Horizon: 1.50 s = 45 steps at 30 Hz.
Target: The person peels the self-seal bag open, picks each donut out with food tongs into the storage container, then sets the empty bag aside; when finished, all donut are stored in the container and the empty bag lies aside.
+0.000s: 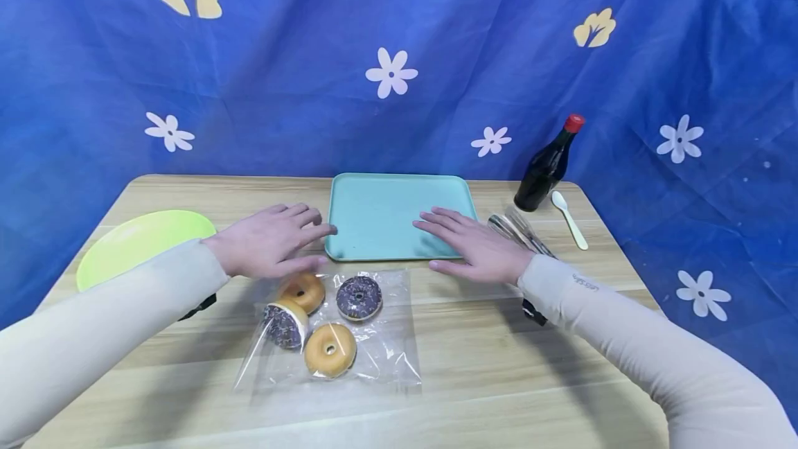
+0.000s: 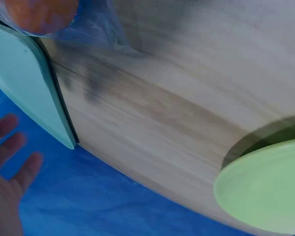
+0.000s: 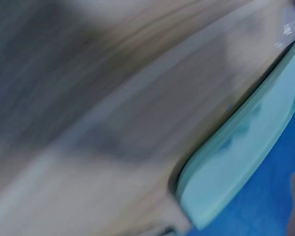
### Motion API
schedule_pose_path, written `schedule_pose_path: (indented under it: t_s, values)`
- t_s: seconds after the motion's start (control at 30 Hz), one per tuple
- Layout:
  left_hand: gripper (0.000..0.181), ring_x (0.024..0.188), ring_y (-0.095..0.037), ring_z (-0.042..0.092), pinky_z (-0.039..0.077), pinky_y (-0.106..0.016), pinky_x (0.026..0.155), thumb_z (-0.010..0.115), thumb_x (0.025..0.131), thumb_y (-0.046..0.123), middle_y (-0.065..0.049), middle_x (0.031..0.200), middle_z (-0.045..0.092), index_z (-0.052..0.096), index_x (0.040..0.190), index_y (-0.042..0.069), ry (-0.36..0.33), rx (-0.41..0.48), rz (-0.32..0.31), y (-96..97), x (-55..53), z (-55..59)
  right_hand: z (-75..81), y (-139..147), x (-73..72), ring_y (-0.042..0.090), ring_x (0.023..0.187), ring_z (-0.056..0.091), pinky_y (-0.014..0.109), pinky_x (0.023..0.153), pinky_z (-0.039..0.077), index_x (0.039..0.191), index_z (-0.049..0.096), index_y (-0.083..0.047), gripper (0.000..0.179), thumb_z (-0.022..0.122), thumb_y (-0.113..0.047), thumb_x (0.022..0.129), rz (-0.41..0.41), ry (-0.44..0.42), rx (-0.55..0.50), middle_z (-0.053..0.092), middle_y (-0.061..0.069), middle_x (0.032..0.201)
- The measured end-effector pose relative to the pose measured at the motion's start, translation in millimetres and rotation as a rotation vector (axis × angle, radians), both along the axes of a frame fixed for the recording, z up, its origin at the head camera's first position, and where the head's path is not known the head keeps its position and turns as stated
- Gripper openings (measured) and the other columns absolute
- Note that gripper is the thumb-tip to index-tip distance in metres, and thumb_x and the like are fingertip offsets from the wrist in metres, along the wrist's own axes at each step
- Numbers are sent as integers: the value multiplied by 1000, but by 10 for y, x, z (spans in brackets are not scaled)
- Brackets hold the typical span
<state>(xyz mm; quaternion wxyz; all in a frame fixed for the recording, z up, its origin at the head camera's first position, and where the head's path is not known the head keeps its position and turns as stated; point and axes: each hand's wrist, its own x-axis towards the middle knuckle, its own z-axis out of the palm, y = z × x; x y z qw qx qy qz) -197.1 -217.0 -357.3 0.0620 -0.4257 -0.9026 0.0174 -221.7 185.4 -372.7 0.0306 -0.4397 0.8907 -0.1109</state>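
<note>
Both hands hover flat, palms down, over the wooden table (image 1: 499, 345). My left hand (image 1: 274, 240) has straight fingers at the left front corner of the teal tray (image 1: 386, 206), above the far edge of a clear bag (image 1: 330, 324). The bag holds several donuts: plain ones (image 1: 330, 350) and chocolate ones (image 1: 359, 297). My right hand (image 1: 476, 244) spreads over the tray's right front corner. Neither hand holds anything. The left wrist view catches my left hand's fingers (image 2: 12, 167) beside the tray edge (image 2: 24, 83). The right wrist view is blurred, with the tray (image 3: 246, 147) in it.
A lime green plate (image 1: 140, 241) lies at the table's left edge, also in the left wrist view (image 2: 265, 191). Metal tongs (image 1: 520, 231), a white spoon (image 1: 570, 220) and a dark red-capped bottle (image 1: 548, 165) sit to the right of the tray. A blue flowered cloth hangs behind.
</note>
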Motion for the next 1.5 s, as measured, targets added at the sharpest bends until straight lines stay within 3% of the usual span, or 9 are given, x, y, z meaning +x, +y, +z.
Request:
schedule_pose_path:
  t_s: [0.1, 0.17, 0.23, 0.37, 0.5, 0.73, 1.03, 1.27, 1.5]
  values:
    - [27, 99, -24, 66, 58, -46, 88, 59, 105, 34, -6, 107, 68, 67, 120, 13, -90, 37, 67, -13, 10, -6, -4, -148, 27, 25, 151, 44, 47, 125, 37, 156, 46, -16, 59, 57, -46, 106, -66, -168, -102, 51, 5, 159]
    - [9, 82, -15, 61, 57, -37, 75, 61, 104, 24, 1, 90, 62, 65, 102, 15, -168, 66, 103, -23, 14, -7, -30, -250, 30, 25, 136, 58, 45, 117, 47, 143, 59, -8, 46, 61, -36, 106, -90, -269, -174, 64, 9, 142]
    - [15, 70, -8, 52, 50, -30, 65, 62, 103, 19, 5, 78, 55, 59, 88, 19, -279, 104, 140, -22, 14, -11, -57, -348, 33, 24, 120, 66, 41, 106, 55, 128, 67, -4, 33, 63, -28, 105, -108, -345, -216, 72, 10, 125]
    - [22, 66, -7, 49, 45, -26, 62, 61, 104, 24, 6, 72, 54, 62, 83, 18, -510, 163, 202, 11, 24, -54, -112, -505, 59, 12, 93, 67, 26, 88, 57, 113, 72, -6, 18, 65, -20, 103, -151, -443, -226, 75, 8, 104]
    - [24, 68, -8, 51, 45, -27, 64, 61, 105, 31, 4, 74, 57, 65, 88, 15, -641, 174, 223, 71, 51, -113, -165, -606, 106, 5, 78, 61, 20, 79, 54, 108, 71, -4, 15, 63, -16, 104, -223, -472, -197, 73, 7, 94]
    - [27, 69, -12, 50, 44, -29, 65, 63, 103, 35, 2, 75, 54, 60, 87, 14, -765, 195, 283, 135, 87, -116, -215, -665, 174, 8, 79, 60, 22, 79, 53, 104, 73, -1, 13, 63, -9, 101, -279, -434, -177, 72, 7, 90]
    - [25, 73, -14, 48, 43, -30, 67, 65, 98, 33, 4, 76, 50, 55, 84, 15, -913, 191, 315, 124, 124, -135, -255, -677, 239, 9, 85, 58, 24, 84, 51, 97, 69, -6, 4, 67, -8, 98, -227, -456, -108, 68, 4, 92]
    - [25, 74, -13, 49, 44, -30, 71, 63, 101, 32, 3, 79, 52, 56, 86, 14, -930, 221, 290, 167, 136, -142, -286, -657, 227, 7, 83, 54, 21, 79, 48, 94, 66, -8, 7, 65, -10, 101, -127, -417, -132, 63, 2, 89]
    - [20, 77, -11, 54, 48, -29, 73, 58, 105, 26, -1, 87, 63, 66, 98, 9, -907, 259, 225, 271, 158, -164, -238, -658, 218, 9, 86, 56, 24, 81, 51, 102, 64, -9, 7, 60, -15, 106, -72, -470, -257, 64, 3, 93]
